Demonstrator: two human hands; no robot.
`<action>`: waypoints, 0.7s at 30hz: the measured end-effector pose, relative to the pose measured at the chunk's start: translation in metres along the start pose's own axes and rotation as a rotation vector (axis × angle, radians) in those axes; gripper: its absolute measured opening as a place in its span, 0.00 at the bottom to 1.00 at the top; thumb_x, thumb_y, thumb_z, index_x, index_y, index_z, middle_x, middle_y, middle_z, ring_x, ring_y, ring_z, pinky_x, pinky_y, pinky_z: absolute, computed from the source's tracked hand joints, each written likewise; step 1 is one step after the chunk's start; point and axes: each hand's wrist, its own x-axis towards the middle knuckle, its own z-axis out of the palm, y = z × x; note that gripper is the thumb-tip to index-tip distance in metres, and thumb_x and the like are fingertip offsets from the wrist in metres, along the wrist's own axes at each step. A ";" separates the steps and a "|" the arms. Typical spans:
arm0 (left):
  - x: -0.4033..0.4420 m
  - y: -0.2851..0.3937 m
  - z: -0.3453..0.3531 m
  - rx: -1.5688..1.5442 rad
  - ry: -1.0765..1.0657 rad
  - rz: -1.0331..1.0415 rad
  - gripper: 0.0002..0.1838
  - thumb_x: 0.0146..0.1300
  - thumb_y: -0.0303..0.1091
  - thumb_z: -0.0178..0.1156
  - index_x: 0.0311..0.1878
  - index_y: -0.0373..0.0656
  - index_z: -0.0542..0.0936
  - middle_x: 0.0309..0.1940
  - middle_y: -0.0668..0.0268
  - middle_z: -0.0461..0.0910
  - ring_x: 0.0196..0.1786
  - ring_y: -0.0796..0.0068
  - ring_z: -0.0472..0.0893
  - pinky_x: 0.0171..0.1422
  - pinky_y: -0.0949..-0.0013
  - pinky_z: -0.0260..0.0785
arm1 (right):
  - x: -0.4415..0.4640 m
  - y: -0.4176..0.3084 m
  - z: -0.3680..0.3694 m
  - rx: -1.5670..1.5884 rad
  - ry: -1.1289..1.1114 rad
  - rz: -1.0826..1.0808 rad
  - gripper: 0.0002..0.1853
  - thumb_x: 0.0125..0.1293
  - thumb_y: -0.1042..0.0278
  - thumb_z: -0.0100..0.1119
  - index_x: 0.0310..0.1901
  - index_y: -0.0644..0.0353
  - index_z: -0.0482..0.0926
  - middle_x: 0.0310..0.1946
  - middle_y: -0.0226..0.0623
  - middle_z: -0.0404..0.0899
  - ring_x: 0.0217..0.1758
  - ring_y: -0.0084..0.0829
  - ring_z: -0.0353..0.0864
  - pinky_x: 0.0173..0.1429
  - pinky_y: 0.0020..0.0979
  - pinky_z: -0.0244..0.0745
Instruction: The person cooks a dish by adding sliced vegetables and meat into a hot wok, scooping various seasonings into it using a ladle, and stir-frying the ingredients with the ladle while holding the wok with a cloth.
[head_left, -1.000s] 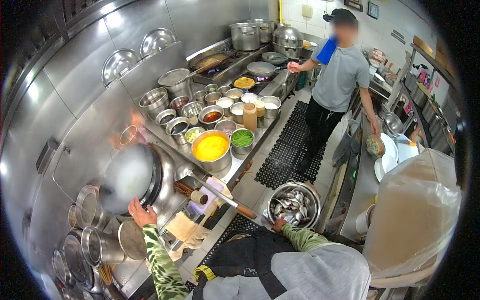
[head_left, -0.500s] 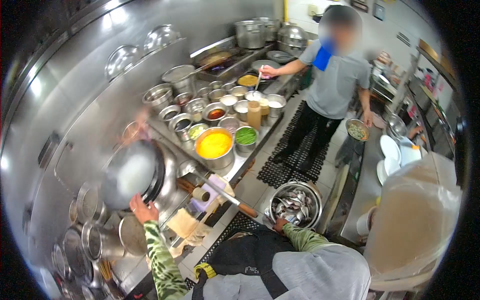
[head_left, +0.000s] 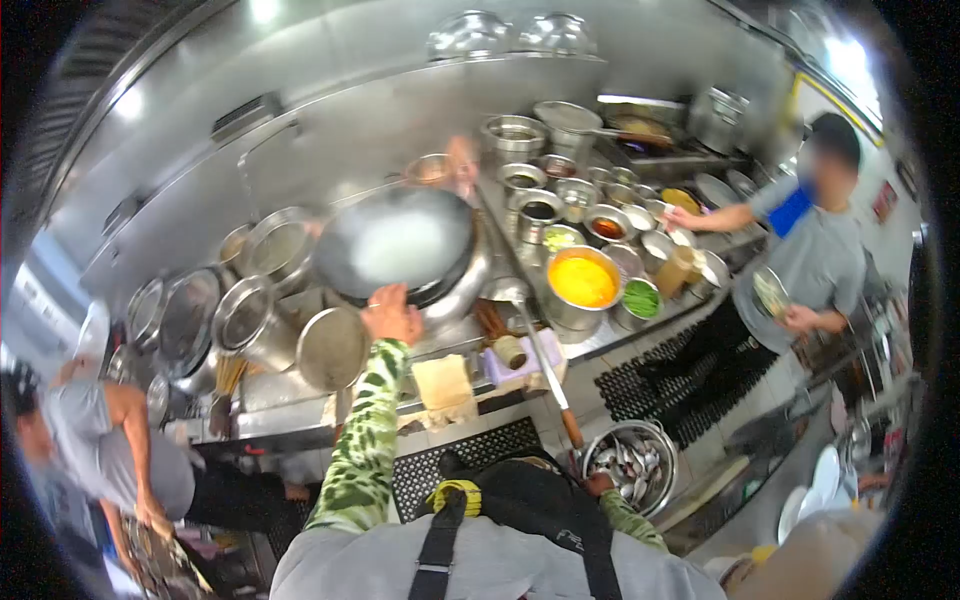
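My left hand (head_left: 392, 315) is at the near rim of a large dark wok (head_left: 345, 245), its fingers bent over the edge. Pale steam or glare blurs the wok's inside. Low on the right, my right hand (head_left: 598, 484) is closed at the left rim of a metal bowl (head_left: 672, 470) full of silvery fish; its fingertips are partly hidden. A ladle (head_left: 545, 365) with a wooden handle lies between my hands, its handle end near the bowl.
Pots with yellow liquid (head_left: 583, 280), chopped greens (head_left: 641, 298) and sauces stand right of the wok. A person (head_left: 815, 245) at the right holds a bowl (head_left: 770, 292). Another person (head_left: 120, 440) is at the left. Strainers and pots (head_left: 245, 315) sit left of the wok.
The view has swung left, bringing another person in at the left. The person at the right has lifted the bowl off the counter and reaches toward the pots. My hands stay at the wok and fish bowl.
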 end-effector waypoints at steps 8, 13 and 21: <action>0.037 -0.021 0.000 -0.064 -0.132 0.127 0.09 0.60 0.39 0.59 0.34 0.46 0.84 0.32 0.56 0.82 0.40 0.52 0.80 0.45 0.50 0.68 | -0.028 -0.027 -0.029 0.096 0.146 -0.046 0.25 0.59 0.45 0.57 0.29 0.65 0.85 0.31 0.54 0.83 0.37 0.49 0.83 0.44 0.47 0.76; 0.032 -0.021 0.024 -0.025 -0.215 0.005 0.07 0.59 0.37 0.60 0.37 0.46 0.83 0.35 0.57 0.81 0.42 0.52 0.79 0.48 0.50 0.66 | -0.056 -0.053 -0.059 -0.101 -0.094 -0.107 0.19 0.60 0.53 0.54 0.38 0.60 0.86 0.41 0.50 0.84 0.45 0.49 0.83 0.50 0.47 0.78; 0.012 -0.002 0.028 0.013 -0.093 0.067 0.22 0.52 0.33 0.62 0.52 0.39 0.78 0.48 0.52 0.77 0.55 0.49 0.72 0.63 0.47 0.60 | -0.041 -0.039 -0.037 0.078 0.029 0.051 0.28 0.61 0.42 0.55 0.41 0.65 0.84 0.40 0.55 0.82 0.45 0.53 0.82 0.51 0.48 0.78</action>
